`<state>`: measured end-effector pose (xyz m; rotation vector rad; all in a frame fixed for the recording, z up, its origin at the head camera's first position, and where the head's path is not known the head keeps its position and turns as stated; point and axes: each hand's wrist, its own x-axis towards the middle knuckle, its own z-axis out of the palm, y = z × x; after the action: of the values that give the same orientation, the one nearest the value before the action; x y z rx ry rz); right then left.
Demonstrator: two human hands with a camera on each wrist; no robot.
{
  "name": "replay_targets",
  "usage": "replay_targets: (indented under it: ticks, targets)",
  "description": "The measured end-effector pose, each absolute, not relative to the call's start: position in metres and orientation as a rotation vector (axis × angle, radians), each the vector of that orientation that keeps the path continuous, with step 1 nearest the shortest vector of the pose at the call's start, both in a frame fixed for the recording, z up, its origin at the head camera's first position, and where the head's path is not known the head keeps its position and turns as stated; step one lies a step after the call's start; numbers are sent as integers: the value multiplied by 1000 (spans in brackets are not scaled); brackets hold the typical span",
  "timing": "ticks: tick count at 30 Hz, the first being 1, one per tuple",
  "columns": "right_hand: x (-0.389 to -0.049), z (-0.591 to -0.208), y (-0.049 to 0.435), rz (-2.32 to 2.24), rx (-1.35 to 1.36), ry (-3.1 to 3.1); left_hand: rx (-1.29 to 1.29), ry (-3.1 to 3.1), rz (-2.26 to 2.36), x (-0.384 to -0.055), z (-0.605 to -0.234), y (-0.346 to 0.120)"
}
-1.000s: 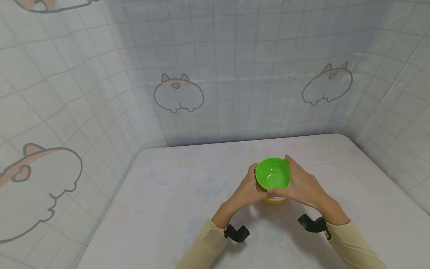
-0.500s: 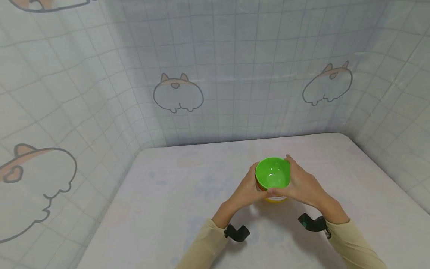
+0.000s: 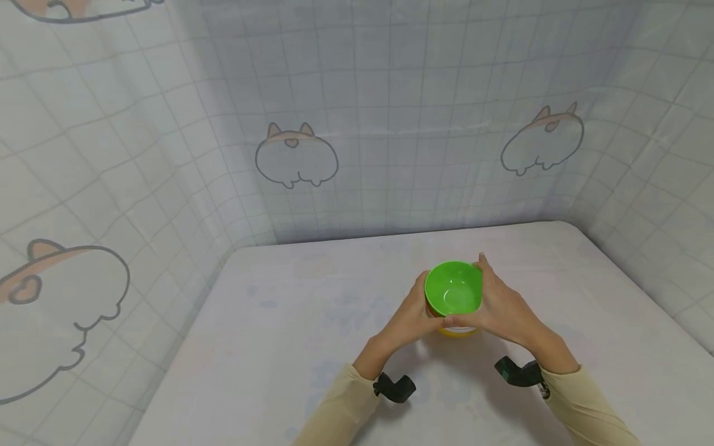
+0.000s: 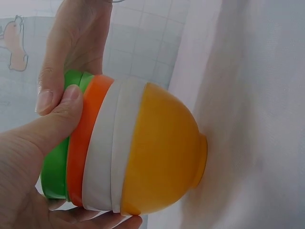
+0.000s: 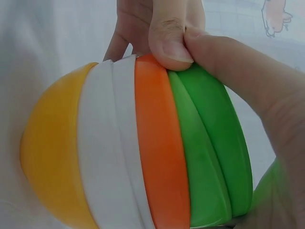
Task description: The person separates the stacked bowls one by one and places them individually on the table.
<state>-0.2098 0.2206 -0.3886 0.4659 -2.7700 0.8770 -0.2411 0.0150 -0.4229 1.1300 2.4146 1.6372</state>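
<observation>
A stack of several nested bowls stands upright on the table, right of centre in the head view. Its top green bowl (image 3: pixel 453 286) shows a bare inside. Lower come another green rim, an orange bowl (image 5: pixel 159 143), white bowls (image 4: pixel 107 148) and a yellow bowl (image 4: pixel 162 152) at the bottom. My left hand (image 3: pixel 409 314) grips the stack from the left, thumb on the orange and green rims, fingers curled under along the far side. From the right my right hand (image 3: pixel 506 310) holds the upper green bowls, its thumb meeting the left thumb in front. Most right fingers are hidden behind the bowls.
The bowls stand on a pale, faintly patterned tabletop (image 3: pixel 279 347). A grid-patterned curtain (image 3: pixel 379 124) with cartoon animal drawings encloses the table at the back and both sides. A dark wrist mount (image 3: pixel 395 388) sits at each sleeve cuff.
A fingertip of the right hand at the far side of the green bowl has lifted slightly. The bowls and the left hand stay practically in place.
</observation>
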Motion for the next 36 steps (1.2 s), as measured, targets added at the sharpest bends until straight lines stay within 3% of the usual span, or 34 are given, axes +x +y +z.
replay_targets:
  ticks: [5, 15, 36]
  targets:
    - [-209, -389, 221, 901, 497, -2743, 1146, 2407, 1638, -241, -422, 15]
    - [-209, -391, 225, 897, 540, -2764, 932, 2523, 1542, -234, -420, 16]
    - [-211, -393, 231, 896, 417, -2748, 1001, 2449, 1612, -237, -422, 17]
